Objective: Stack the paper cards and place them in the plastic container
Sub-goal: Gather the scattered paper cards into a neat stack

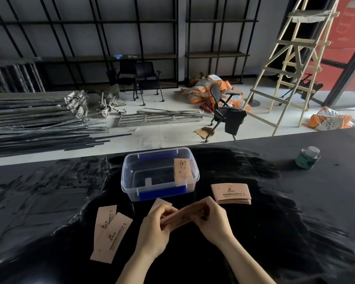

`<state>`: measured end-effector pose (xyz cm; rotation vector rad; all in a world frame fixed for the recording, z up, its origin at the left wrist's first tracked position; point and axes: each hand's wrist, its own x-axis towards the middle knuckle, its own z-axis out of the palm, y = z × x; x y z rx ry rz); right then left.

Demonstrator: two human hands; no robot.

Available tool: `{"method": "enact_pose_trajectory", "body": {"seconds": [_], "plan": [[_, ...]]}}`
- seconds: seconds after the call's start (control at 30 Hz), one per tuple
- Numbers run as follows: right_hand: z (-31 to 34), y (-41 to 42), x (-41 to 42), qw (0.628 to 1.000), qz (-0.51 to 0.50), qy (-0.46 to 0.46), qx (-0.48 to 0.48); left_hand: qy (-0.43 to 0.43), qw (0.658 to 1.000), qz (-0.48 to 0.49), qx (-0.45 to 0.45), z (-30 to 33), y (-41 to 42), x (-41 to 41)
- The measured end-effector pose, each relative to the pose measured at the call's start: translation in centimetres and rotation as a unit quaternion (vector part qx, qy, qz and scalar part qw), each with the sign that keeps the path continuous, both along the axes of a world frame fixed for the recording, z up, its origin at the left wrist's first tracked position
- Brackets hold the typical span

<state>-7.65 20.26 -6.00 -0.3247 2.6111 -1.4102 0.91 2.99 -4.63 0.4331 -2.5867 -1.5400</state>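
My left hand (155,228) and my right hand (211,219) both grip one small bundle of tan paper cards (182,217) just above the black table, in front of the clear plastic container (131,173). One card (183,171) leans inside the container against its right wall. A neat stack of cards (231,193) lies to the right of the container. Two loose cards (109,232) overlap on the table to the left of my hands. Another card (159,202) pokes out behind my left hand.
The container has blue latches on its front and back walls. A small green tin with a grey lid (307,157) stands at the far right of the table (295,222). Beyond the table's far edge are floor clutter, a chair and a ladder.
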Motion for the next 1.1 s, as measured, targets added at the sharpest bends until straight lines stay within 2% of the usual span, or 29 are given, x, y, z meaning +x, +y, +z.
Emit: {"method": "enact_pose_trajectory", "body": {"seconds": [0.1,0.2,0.27,0.33,0.4,0.47,0.53,0.6,0.67,0.73,0.8,1.0,1.03,1.1], "plan": [[-0.1,-0.3,0.2,1.0,0.003,0.025,0.003,-0.003,1.0,-0.009,-0.002,0.0,-0.1,-0.3],[-0.6,-0.3,-0.1,0.998,0.051,0.03,0.01,0.007,1.0,-0.013,-0.013,-0.4,-0.7,0.1],[-0.8,-0.4,-0.2,0.997,0.063,0.03,0.015,0.028,0.996,0.041,-0.074,-1.1,-1.5,0.7],[-1.0,-0.5,-0.3,0.998,0.064,0.023,0.017,-0.02,0.979,0.093,-0.18,-1.3,-2.3,1.4],[-1.0,-0.6,-0.4,0.997,0.069,0.025,0.022,-0.092,0.955,0.093,-0.265,-1.2,-2.7,1.8],[-1.1,-0.7,-0.5,0.996,0.075,0.032,0.028,-0.114,0.948,0.064,-0.291,-0.8,-2.6,1.6],[-1.2,-0.7,-0.6,0.995,0.08,0.043,0.034,-0.126,0.953,0.067,-0.269,-0.5,-2.7,1.0],[-1.2,-0.6,-0.7,0.994,0.085,0.052,0.036,-0.135,0.969,0.098,-0.182,-0.7,-3.0,0.5],[-1.4,-0.4,-0.7,0.994,0.086,0.054,0.032,-0.114,0.983,0.123,-0.075,-0.3,-3.3,0.3],[-1.6,-0.4,-0.7,0.995,0.083,0.051,0.03,-0.058,0.992,0.107,-0.025,0.1,-3.2,0.2],[-1.7,-0.5,-0.6,0.996,0.078,0.045,0.021,-0.019,0.997,0.074,-0.012,0.6,-2.9,0.0],[-1.6,-0.3,-0.6,0.993,0.084,0.077,0.013,0.004,0.999,-0.006,0.052,1.0,-1.9,0.1],[-1.6,-0.2,-0.6,0.993,0.088,0.072,0.017,0.017,0.998,0.018,0.049,0.7,-2.2,0.4],[-1.7,-0.3,-0.7,0.994,0.094,0.056,0.019,0.05,0.989,0.138,-0.02,-0.4,-3.3,0.9]]}}
